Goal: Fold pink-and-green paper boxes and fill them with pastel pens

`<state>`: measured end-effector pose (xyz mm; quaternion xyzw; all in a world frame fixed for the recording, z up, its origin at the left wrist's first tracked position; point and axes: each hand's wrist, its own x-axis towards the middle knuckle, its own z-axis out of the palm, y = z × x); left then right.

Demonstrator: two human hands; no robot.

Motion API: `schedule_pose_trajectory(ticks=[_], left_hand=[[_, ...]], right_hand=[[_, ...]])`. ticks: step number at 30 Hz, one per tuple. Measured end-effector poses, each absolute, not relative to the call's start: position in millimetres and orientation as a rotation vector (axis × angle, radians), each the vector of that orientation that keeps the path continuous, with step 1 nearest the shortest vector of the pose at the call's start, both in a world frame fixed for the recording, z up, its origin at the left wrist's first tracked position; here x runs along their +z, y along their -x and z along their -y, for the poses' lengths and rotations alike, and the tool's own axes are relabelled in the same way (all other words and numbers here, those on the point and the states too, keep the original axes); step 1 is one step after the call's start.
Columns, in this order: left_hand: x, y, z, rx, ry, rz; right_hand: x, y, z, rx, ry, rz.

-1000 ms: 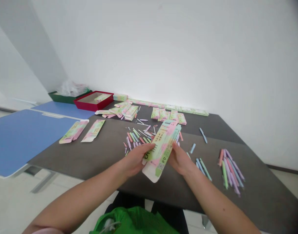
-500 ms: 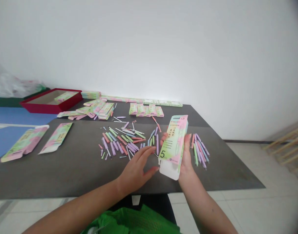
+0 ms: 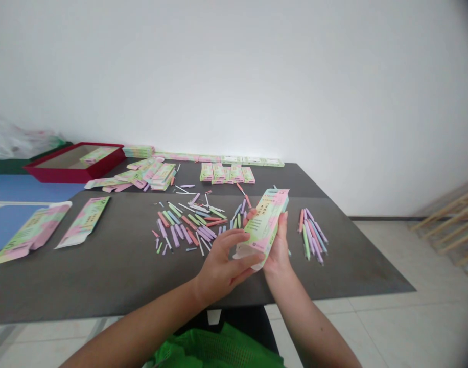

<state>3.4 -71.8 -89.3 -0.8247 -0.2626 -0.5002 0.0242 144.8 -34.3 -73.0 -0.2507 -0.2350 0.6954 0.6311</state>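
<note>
A pink and green paper pen box [image 3: 267, 217] is held up in front of me, tilted, over the front of the table. Wrapped around its right side and back is my right hand [image 3: 278, 250]. At the lower end of the box, my left hand [image 3: 222, 266] has its thumb across the bottom edge and its fingers at the left side, gripping that end. The white flap there is partly covered by the thumb. Left of the box lies a loose spread of pastel pen parts [image 3: 191, 220]. A bunch of pens [image 3: 313, 235] rests to the right of my hands.
Two flattened boxes [image 3: 84, 220] lie at the left of the dark table [image 3: 352, 271]. Farther back are a pile of boxes [image 3: 163, 174], a group of small boxes [image 3: 227, 174] and a red tray [image 3: 75, 176]. A wall stands behind; wooden slats [image 3: 452, 225] lean at right.
The box has moved slightly left and tipped, its lower end now turned toward my left hand. My left hand has moved right, from beside the box onto its lower end.
</note>
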Motion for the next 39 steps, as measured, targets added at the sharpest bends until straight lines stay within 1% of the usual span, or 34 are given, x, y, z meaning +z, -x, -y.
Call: schedule_pose_trajectory(ticks=[8, 13, 19, 23, 25, 27, 29, 32, 34, 37, 39], left_hand=[[-91, 9, 65, -1.293, 2.528, 0.590], [-84, 10, 53, -1.295, 2.461, 0.378], [-74, 9, 52, -1.140, 2.685, 0.350], [-72, 10, 56, -1.148, 2.781, 0.510], [-73, 10, 60, -1.283, 2.823, 0.692], [-77, 7, 65, -1.505, 2.881, 0.920], [-82, 1, 71, -1.873, 2.866, 1.167], [-91, -13, 80, -2.575, 2.624, 1.581], [-94, -20, 86, -2.924, 2.505, 1.810], [-94, -25, 91, -3.204, 2.476, 1.915], [-94, -25, 93, -3.263, 2.461, 1.875]], right_hand=[[-77, -142, 38, 1.621, 0.536, 0.398], [-84, -137, 37, 1.701, 0.445, 0.292], [-84, -134, 38, 1.729, 0.470, 0.228], [-81, -136, 38, 1.733, 0.423, 0.276], [-80, -137, 39, 1.699, 0.401, 0.332], [-78, -137, 40, 1.651, 0.398, 0.369], [-76, -137, 41, 1.612, 0.399, 0.376], [-74, -135, 41, 1.555, 0.371, 0.360], [-73, -134, 41, 1.523, 0.343, 0.368], [-72, -134, 42, 1.494, 0.355, 0.371], [-71, -135, 42, 1.476, 0.389, 0.357]])
